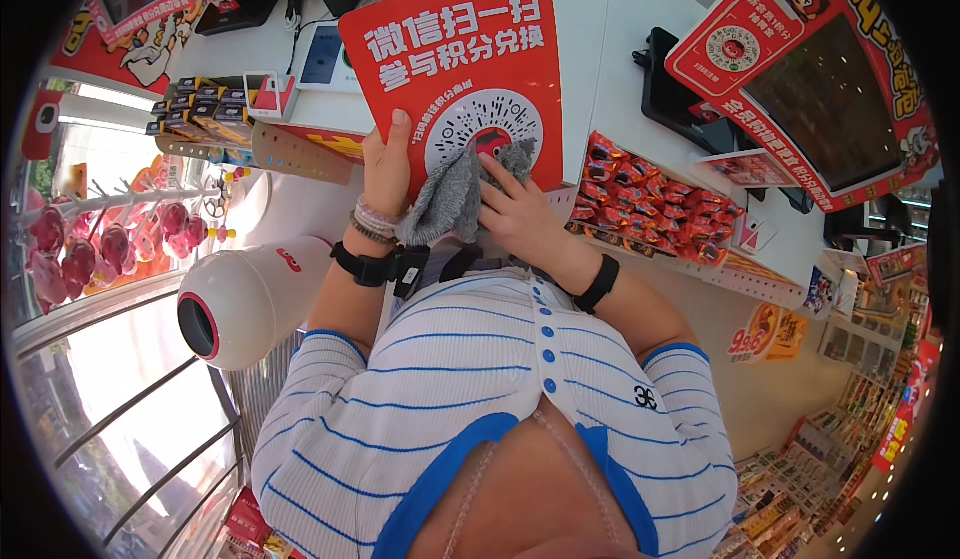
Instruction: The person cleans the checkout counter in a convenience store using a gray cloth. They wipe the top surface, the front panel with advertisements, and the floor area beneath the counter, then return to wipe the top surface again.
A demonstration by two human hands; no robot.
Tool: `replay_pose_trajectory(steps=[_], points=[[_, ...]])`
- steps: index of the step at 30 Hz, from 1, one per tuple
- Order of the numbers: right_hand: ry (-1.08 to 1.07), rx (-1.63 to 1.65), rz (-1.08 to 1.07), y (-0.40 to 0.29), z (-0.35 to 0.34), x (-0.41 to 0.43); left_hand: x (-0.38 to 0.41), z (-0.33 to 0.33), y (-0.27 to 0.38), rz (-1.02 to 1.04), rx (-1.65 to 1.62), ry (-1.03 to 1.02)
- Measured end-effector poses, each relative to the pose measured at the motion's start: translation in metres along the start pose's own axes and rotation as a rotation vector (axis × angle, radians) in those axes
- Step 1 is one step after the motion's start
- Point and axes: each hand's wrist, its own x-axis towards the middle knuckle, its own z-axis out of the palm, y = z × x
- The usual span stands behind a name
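A red sign board (465, 56) with a round printed code and white writing stands tilted up in front of me. My left hand (386, 165) grips its lower left edge, thumb lying on the printed face. A grey knit cloth (448, 200) is under the fingers of my right hand (523, 212), pressed against the lower part of the code. Part of the cloth hangs down below the board's bottom edge, between my two wrists.
Behind the board runs a white counter (611, 56). Red-wrapped snack packs (652, 199) fill a tray on the right, below a screen in a red printed frame (832, 101). Small dark boxes (206, 112) and a card stand (270, 96) sit left. A white bin (255, 300) stands beside my left arm.
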Motion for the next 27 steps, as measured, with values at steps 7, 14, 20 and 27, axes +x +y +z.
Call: replay_pose_trajectory(steps=[7,14,20,27], points=[[0.154,0.019,0.150,-0.007,-0.017,0.057,-0.002,0.020,-0.010,0.053,-0.181,-0.067],[-0.078,-0.001,0.182,0.042,-0.006,-0.026,0.005,-0.006,0.009,0.032,-0.217,0.134],[0.481,0.435,0.456,0.089,-0.042,0.062,0.003,-0.012,-0.001,-0.030,0.106,0.042],[0.288,0.491,0.562,0.074,-0.022,0.040,0.007,-0.009,0.020,0.044,-0.163,0.114]])
